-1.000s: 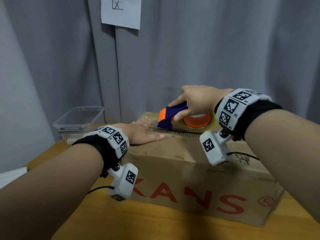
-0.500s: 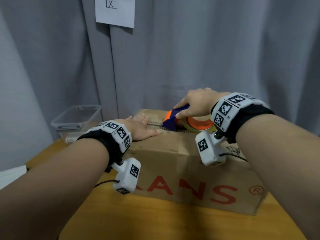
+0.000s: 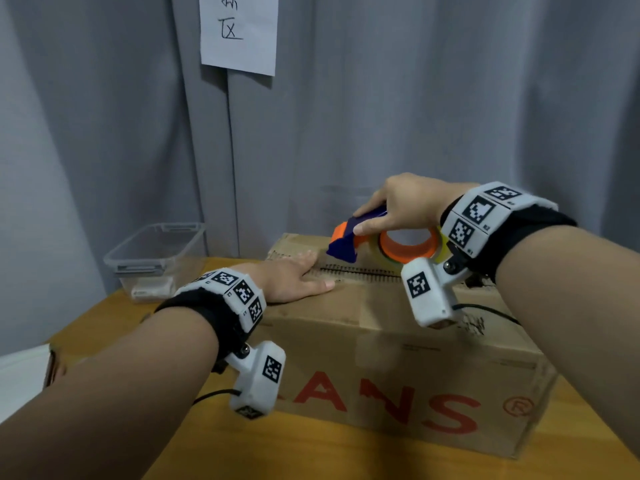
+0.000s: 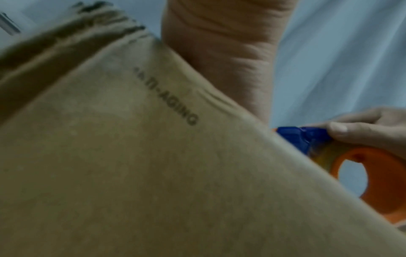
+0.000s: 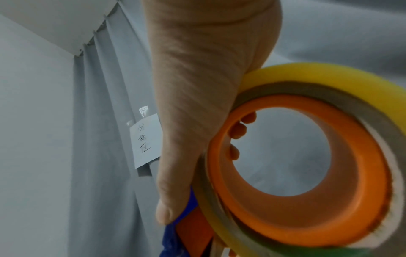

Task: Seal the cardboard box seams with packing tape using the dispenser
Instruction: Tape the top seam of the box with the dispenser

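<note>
A brown cardboard box (image 3: 398, 344) with red lettering lies on the wooden table; its side fills the left wrist view (image 4: 153, 173). My left hand (image 3: 294, 278) rests flat on the box's top at the left, fingers straight, beside the centre seam (image 3: 363, 270). My right hand (image 3: 398, 209) grips the blue and orange tape dispenser (image 3: 384, 242) with its roll of clear tape, held tilted just above the seam, blue nose down and left. The dispenser (image 4: 329, 151) also shows past the box edge, and its orange hub (image 5: 296, 173) fills the right wrist view.
A clear plastic bin (image 3: 156, 258) stands at the back left on the table (image 3: 329, 459). Grey curtain (image 3: 415, 98) hangs close behind the box, with a paper note (image 3: 239, 32) pinned to it. A cable (image 3: 485, 308) trails over the box's right side.
My right hand has lifted the dispenser slightly off the box top and shifted it a little right along the seam. My left hand stays flat on the box.
</note>
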Motion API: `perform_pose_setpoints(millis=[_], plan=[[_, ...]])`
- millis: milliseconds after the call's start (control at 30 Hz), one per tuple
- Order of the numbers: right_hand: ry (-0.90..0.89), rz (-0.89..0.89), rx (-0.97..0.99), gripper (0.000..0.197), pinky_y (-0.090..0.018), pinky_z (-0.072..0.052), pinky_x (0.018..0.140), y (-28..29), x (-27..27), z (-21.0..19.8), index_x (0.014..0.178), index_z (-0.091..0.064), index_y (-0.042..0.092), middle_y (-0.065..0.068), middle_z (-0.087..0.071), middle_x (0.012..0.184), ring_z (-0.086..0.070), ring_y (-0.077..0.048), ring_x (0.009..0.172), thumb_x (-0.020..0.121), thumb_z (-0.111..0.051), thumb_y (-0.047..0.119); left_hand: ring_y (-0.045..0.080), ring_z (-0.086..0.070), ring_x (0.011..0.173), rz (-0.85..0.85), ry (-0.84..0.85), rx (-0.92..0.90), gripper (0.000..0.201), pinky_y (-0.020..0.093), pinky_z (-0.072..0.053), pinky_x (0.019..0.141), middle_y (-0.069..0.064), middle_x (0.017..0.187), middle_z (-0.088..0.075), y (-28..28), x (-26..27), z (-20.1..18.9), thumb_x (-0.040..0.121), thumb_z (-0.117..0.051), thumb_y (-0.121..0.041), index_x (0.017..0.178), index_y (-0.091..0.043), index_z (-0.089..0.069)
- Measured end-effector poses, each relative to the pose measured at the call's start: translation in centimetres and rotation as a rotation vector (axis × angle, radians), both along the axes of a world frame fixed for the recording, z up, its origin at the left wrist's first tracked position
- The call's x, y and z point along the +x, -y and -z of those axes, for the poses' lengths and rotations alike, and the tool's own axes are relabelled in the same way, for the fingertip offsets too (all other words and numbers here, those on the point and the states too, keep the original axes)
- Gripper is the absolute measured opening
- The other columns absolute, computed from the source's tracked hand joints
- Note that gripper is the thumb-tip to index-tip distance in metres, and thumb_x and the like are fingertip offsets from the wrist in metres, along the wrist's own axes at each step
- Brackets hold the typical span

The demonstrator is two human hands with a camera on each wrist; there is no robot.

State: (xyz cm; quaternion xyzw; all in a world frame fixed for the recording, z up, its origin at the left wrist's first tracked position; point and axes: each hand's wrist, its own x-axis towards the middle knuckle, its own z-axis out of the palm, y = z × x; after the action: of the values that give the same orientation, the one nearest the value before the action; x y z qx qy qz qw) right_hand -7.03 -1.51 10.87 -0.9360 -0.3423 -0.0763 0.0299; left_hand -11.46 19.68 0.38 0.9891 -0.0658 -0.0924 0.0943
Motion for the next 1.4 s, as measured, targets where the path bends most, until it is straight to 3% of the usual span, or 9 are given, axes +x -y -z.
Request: perform_pose_setpoints(millis=[167,367,500,667,867,967,1100,1233,1400], plan=[[-0.058,0.051,-0.016,0.041,-0.023,-0.04,0.074,2.4,0.1,1.0,0.116,-0.067,0.036,0.014,-0.064,0.093,-0.057,-0.009,0.087,0.083,-0.059,0.057,0.016,-0.005,0.146,-0.014,-0.005,0.041,0.084,0.038,-0.008,0.119,-0.003,0.16,0.001,0.1,0.0,-0.1,0.087,-0.028,-0.071,0.152,-0.023,-0.003],[0.001,0.113,-0.094,0.038,-0.028,-0.044,0.069,1.7,0.8,2.9,0.109,-0.067,0.045,0.019,-0.062,0.088,-0.055,-0.01,0.087,0.08,-0.054,0.067,0.032,0.005,0.146,-0.039,-0.115,0.216,0.07,0.052,0.001,0.116,0.007,0.158,0.012,2.6,-0.2,-0.7,0.08,-0.017,-0.08,0.143,-0.054,-0.001],[-0.016,0.127,-0.07,0.038,-0.028,-0.042,0.07,1.6,1.1,2.9,0.107,-0.068,0.046,0.021,-0.06,0.084,-0.054,-0.009,0.087,0.079,-0.054,0.067,0.023,0.004,0.146,-0.03,-0.08,0.148,0.069,0.045,0.002,0.116,0.003,0.159,0.009,0.6,-0.6,-0.7,0.087,-0.013,-0.072,0.148,-0.043,-0.003],[-0.005,0.117,-0.045,0.047,-0.031,-0.042,0.081,2.6,1.0,3.2,0.119,-0.061,0.043,0.012,-0.063,0.113,-0.053,-0.013,0.1,0.083,-0.047,0.069,0.025,-0.003,0.146,-0.167,-0.002,0.244,0.08,0.043,-0.004,0.119,0.004,0.16,0.001,0.8,0.2,-0.3,0.088,-0.014,-0.071,0.151,-0.022,-0.005],[0.015,0.138,-0.139,0.057,-0.029,-0.038,0.08,2.2,0.7,2.6,0.128,-0.057,0.036,0.007,-0.062,0.124,-0.054,-0.019,0.112,0.083,-0.044,0.07,0.02,-0.001,0.147,-0.025,0.046,0.118,0.079,0.045,-0.004,0.118,0.003,0.16,-0.001,4.1,1.0,0.3,0.09,-0.023,-0.068,0.152,-0.022,-0.007],[0.006,0.139,-0.137,0.052,-0.027,-0.037,0.078,1.5,0.8,2.5,0.124,-0.062,0.034,0.008,-0.064,0.115,-0.055,-0.018,0.105,0.085,-0.048,0.065,0.02,-0.003,0.147,-0.042,0.039,0.095,0.077,0.043,-0.004,0.118,-0.003,0.16,-0.001,2.0,1.5,0.5,0.087,-0.024,-0.071,0.151,-0.03,-0.01],[-0.056,0.143,-0.14,0.045,-0.029,-0.04,0.075,0.1,1.7,2.4,0.112,-0.067,0.036,0.02,-0.056,0.08,-0.052,-0.012,0.086,0.082,-0.051,0.066,0.019,-0.004,0.147,-0.009,0.04,0.078,0.078,0.044,-0.005,0.118,-0.005,0.16,-0.001,0.4,1.9,0.6,0.085,-0.025,-0.074,0.15,-0.034,-0.011],[-0.096,0.119,-0.124,0.032,-0.029,-0.04,0.071,-1.4,2.0,2.3,0.094,-0.07,0.041,0.022,-0.053,0.069,-0.052,-0.007,0.076,0.083,-0.053,0.065,0.019,-0.004,0.147,-0.002,0.021,0.056,0.085,0.045,-0.005,0.118,-0.006,0.159,0.0,-1.2,2.2,0.6,0.077,-0.023,-0.081,0.149,-0.037,-0.01],[-0.041,0.11,-0.107,0.05,-0.035,-0.047,0.091,-4.2,1.7,2.5,0.119,-0.064,0.037,0.014,-0.064,0.113,-0.056,-0.013,0.103,0.082,-0.051,0.068,0.018,-0.003,0.147,-0.019,-0.021,0.055,0.088,0.041,-0.004,0.117,-0.005,0.16,-0.001,-4.6,2.0,0.1,0.074,-0.023,-0.08,0.149,-0.037,-0.008]])
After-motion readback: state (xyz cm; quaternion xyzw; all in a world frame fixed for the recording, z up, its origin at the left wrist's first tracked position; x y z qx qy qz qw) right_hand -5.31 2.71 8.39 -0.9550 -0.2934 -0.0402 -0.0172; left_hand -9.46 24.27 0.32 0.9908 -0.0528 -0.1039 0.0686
